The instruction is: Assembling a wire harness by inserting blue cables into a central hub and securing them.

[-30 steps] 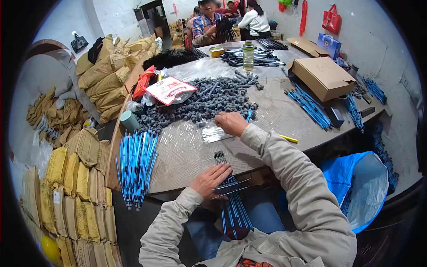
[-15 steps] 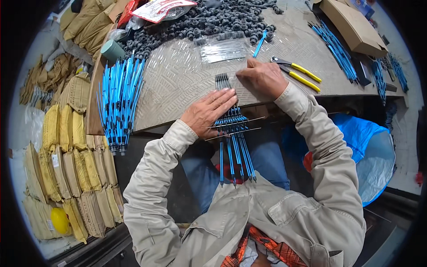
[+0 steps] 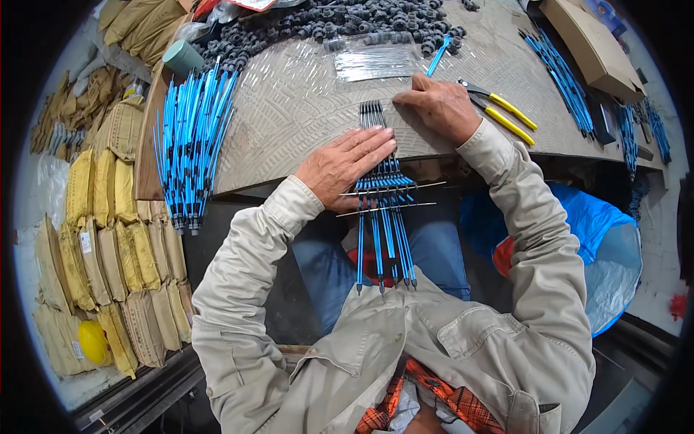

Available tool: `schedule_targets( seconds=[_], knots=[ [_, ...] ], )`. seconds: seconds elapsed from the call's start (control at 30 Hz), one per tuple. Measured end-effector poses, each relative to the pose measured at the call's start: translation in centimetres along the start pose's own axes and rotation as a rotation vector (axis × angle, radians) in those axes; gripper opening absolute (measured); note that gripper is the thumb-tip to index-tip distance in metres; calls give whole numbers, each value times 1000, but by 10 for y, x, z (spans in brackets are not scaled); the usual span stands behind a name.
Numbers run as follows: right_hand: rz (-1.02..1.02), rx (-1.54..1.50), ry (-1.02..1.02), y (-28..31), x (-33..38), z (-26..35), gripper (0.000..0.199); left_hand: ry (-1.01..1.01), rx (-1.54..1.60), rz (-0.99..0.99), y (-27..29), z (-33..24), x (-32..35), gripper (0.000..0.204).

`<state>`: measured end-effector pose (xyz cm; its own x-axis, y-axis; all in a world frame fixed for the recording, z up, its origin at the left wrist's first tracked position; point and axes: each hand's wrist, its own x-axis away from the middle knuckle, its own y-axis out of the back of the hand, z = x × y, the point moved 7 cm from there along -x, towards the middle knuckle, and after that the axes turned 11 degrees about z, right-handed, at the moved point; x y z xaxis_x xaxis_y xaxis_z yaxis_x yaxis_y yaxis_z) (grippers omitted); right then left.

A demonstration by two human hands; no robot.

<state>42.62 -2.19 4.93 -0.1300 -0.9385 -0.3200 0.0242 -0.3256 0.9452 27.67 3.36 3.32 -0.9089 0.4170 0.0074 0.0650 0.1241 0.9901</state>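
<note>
My left hand [image 3: 347, 163] lies palm down with its fingers stretched out across a row of blue rods [image 3: 383, 242] with dark tips. The rods run from the table's near edge down over my lap. Two thin metal bars [image 3: 405, 208] cross them just below that hand. The thumb is partly hidden by the rods and bars. To the right of the rods' far ends, my right hand [image 3: 442, 108] rests at the table with its fingers curled together in a pinch. Whatever is between those fingertips is too small or hidden to tell.
Yellow-handled pliers [image 3: 510, 119] lie right of my right hand. A clear bag of thin pins [image 3: 374, 64] and a heap of dark grey fittings [image 3: 318, 25] lie beyond. Blue rod bundles rest left [image 3: 191, 137] and right [image 3: 560, 79], beside a cardboard box [image 3: 593, 47].
The whole view has shifted slightly, so the table things sit higher and farther right. Both hands keep nearly the same place and pose relative to the rods.
</note>
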Motion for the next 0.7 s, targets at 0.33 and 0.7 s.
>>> schedule_targets(
  seconds=[0.33,0.7],
  knots=[
    [14,53,16,1,-2,4,10,-2,-24,-52,-1,0,1,95],
    [5,49,35,-3,-4,8,8,5,-94,-36,-4,2,0,97]
  ],
)
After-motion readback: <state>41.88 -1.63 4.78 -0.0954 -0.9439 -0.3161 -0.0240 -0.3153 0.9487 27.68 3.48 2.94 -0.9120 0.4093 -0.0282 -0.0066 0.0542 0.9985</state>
